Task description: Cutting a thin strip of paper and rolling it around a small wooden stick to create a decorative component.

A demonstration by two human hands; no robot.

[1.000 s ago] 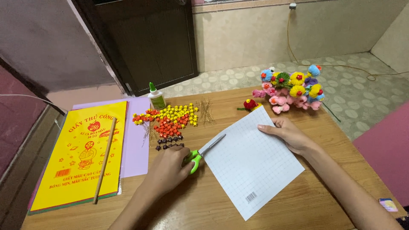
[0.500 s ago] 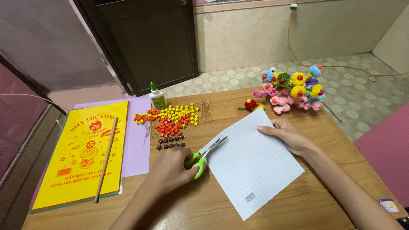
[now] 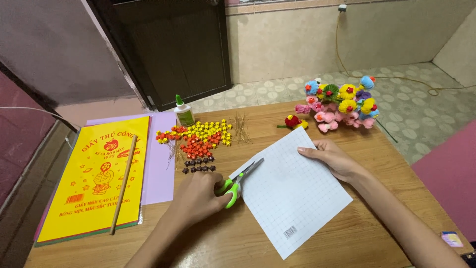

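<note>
My left hand (image 3: pixel 196 198) grips green-handled scissors (image 3: pixel 238 181), whose blades lie at the left edge of a white squared paper sheet (image 3: pixel 290 191). The sheet lies tilted on the wooden table (image 3: pixel 347 238). My right hand (image 3: pixel 334 159) presses flat on the sheet's upper right edge. Just beyond the scissors sit several small folded paper stars (image 3: pixel 198 139) in yellow, orange, red and dark brown.
A yellow paper pack (image 3: pixel 94 178) with a wooden stick (image 3: pixel 123 183) on it lies at the left over a lilac sheet (image 3: pixel 161 164). A glue bottle (image 3: pixel 184 111) stands behind. Thin wires (image 3: pixel 241 128), a red flower (image 3: pixel 292 121) and a colourful flower bouquet (image 3: pixel 342 101) sit at the back.
My left hand has moved the scissors right to the sheet's left edge and the blades have opened slightly. My right hand stays on the sheet.
</note>
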